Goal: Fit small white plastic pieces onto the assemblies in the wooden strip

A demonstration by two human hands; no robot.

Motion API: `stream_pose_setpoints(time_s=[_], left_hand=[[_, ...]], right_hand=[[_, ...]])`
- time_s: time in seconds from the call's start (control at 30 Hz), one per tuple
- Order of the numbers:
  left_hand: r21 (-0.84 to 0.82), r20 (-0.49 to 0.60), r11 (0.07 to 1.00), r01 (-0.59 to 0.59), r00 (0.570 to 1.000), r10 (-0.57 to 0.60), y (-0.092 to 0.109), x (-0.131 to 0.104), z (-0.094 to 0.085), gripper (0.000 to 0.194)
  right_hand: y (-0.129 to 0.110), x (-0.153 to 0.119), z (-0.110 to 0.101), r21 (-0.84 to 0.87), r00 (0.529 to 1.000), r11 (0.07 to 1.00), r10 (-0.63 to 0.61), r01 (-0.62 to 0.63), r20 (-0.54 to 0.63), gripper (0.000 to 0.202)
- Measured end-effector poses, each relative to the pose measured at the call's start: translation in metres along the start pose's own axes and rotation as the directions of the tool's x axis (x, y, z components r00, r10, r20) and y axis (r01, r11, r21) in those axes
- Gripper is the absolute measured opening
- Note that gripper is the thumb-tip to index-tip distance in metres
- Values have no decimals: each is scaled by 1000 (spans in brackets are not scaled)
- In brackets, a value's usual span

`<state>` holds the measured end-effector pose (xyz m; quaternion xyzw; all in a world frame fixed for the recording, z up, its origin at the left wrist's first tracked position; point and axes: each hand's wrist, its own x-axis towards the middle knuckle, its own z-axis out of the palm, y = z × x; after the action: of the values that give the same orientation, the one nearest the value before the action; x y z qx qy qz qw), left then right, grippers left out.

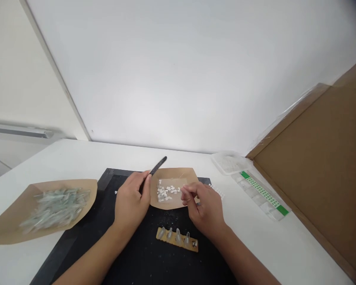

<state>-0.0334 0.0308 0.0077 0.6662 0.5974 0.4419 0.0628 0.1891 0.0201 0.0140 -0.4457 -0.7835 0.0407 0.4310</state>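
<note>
My left hand is closed around a slim black tool, whose rounded end points up and away to the right; its other end is hidden by my fingers. My right hand pinches thumb and forefinger together over the right side of a brown paper tray; what the fingertips hold is too small to make out. Several small white pieces lie inside that tray. Nearer to me, a tan notched strip rests on the black mat, with several clear pointed pieces standing along it.
A black mat covers the middle of the white table. On the left stands a larger paper tray full of clear slender pieces. At right lie a clear plastic box with a green label and a cardboard box.
</note>
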Motion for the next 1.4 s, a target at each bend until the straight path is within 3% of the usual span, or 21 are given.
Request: stream_pose_setpoints(time_s=[0.07, 0.17, 0.3, 0.47, 0.67, 0.8, 0.9, 0.97, 1.03, 1.27, 1.4], left_hand=[[77, -35, 994, 73, 997, -71, -7, 6, -4, 27], [221, -48, 957, 190, 982, -183, -11, 11, -9, 27], [383, 21, 904, 190, 976, -215, -16, 14, -11, 18], [460, 111, 885, 71, 984, -137, -20, 14, -11, 15], [494, 44, 869, 38, 997, -68, -13, 12, -14, 19], [296, 3, 952, -78, 997, 81, 1, 7, -11, 18], [-55, 167, 980, -192, 966, 199, 15, -1, -8, 19], [-295, 271, 945, -138, 937, 221, 23, -6, -6, 21], [-442, 307, 895, -61, 927, 214, 28, -10, -5, 18], [-566, 389, 818, 102, 908, 156, 30, -12, 0, 15], [-591, 420, 796, 128, 892, 169, 28, -14, 2, 17]], right_hand=[[2, -4, -1, 39, 999, 998, 39, -39, 6, 16], [5, -8, -1, 162, 978, 964, 203, -209, 57, 13], [7, -8, 0, 326, 928, 869, 350, -372, 126, 16], [8, -7, -1, 392, 925, 838, 353, -379, 139, 20], [11, -10, -2, 412, 943, 850, 320, -328, 89, 16], [11, -11, -1, 379, 959, 882, 277, -278, 58, 17], [10, -12, 0, 349, 976, 914, 216, -208, 17, 19], [9, -13, -1, 307, 987, 940, 163, -151, -14, 22], [9, -13, -3, 253, 993, 962, 113, -99, -41, 24], [7, -13, -5, 134, 982, 980, -125, 144, -138, 17], [7, -12, -5, 129, 973, 974, -165, 186, -160, 17]])
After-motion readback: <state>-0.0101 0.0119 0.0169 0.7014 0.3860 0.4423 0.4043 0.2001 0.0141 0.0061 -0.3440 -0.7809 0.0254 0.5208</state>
